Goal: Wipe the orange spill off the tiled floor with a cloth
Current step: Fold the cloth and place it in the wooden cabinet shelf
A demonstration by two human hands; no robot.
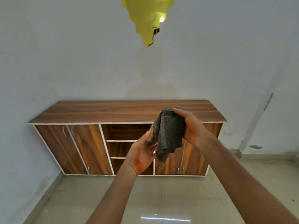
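A dark grey cloth [169, 135] with a lighter striped edge hangs folded in the air in front of me. My right hand [192, 128] grips its upper right side, thumb over the top. My left hand [142, 154] holds its lower left edge from below, palm turned up. Both arms reach forward at chest height. The pale tiled floor [161, 194] lies below my arms. No orange spill shows anywhere in this view.
A low wooden cabinet [80, 113] with closed doors on both sides and open middle shelves stands against the white wall ahead. A yellow blocky patch [145, 18] covers the top centre of the view. A bright reflection [165, 218] sits on the floor near me.
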